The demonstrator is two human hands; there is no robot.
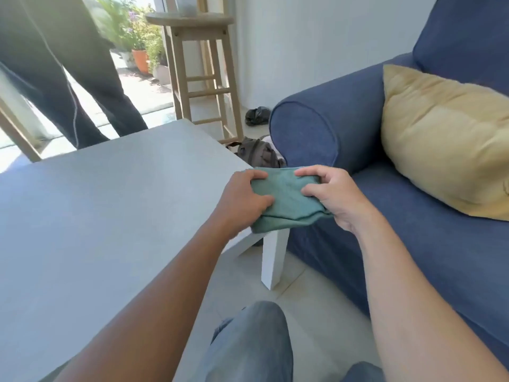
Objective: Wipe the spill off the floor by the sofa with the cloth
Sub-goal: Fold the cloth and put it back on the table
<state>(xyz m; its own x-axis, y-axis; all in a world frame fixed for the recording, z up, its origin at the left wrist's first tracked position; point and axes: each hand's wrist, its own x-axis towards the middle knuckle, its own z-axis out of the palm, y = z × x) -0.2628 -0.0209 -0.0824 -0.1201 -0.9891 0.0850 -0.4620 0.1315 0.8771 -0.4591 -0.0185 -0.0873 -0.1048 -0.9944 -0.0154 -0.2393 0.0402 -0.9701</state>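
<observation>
A folded green cloth is held in the air above the corner of the white table. My left hand grips its left side and my right hand grips its right side. The blue sofa stands to the right, its rounded armrest just beyond the cloth. The pale tiled floor runs between table and sofa. No spill shows on the visible floor; the cloth and table hide part of it.
A tan cushion lies on the sofa seat. A wooden stool stands at the back. A dark bag sits on the floor by the armrest. Another person's legs stand behind the table. My knees are at the bottom.
</observation>
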